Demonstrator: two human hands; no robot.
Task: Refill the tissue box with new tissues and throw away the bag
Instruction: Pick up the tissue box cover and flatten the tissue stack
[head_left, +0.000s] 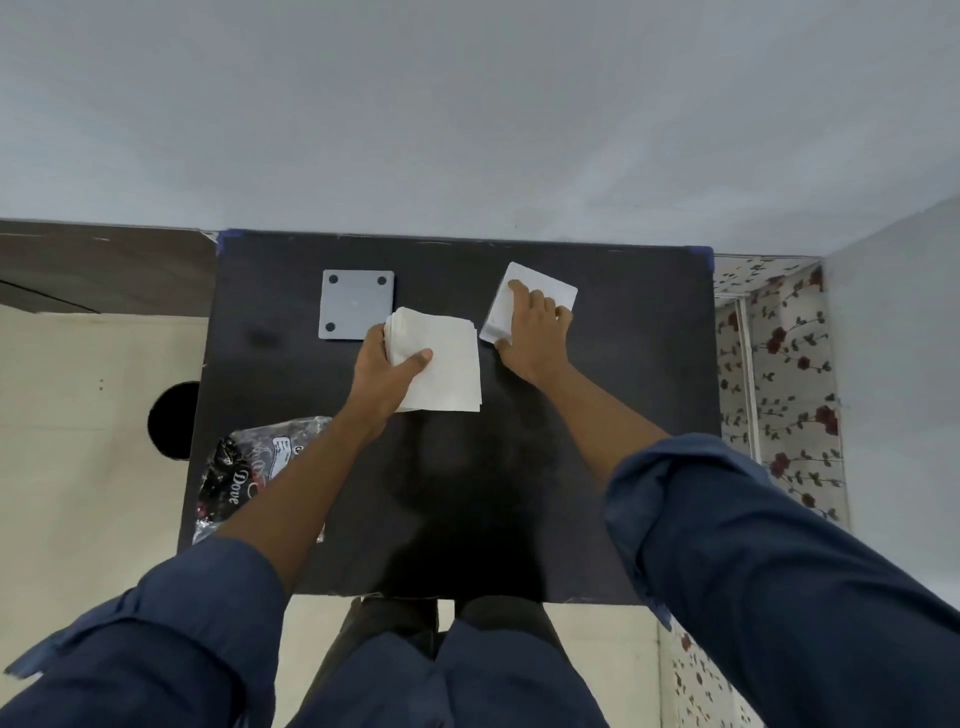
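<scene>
The left hand (387, 371) has its fingers (420, 358) closed on a thick stack of white square paper tissues (441, 364): the thumb lies across the top sheet and the other fingers wrap the stack's left edge from beneath. The stack sits at the middle of the dark, glossy rectangular desk (623, 389), whether lifted or resting I cannot tell.

The right hand (532, 330) lies on a white square tissue box (540, 291) just to the right of the stack, fingers spread over its top and the thumb at its near corner, gripping it. The box stands turned at an angle to the desk's edges.

Left of the stack, touching or slightly under its far corner, a flat grey square plate with dark round feet at its corners (356, 304) lies on the desk.

Near the desk's front-left edge, partly hidden under the left forearm, lies a crumpled clear-and-black plastic bag printed "Dove" (239, 467).

Both forearms come out of rolled dark blue sleeves (753, 545). Beyond the desk rises a plain pale wall (467, 130).
</scene>
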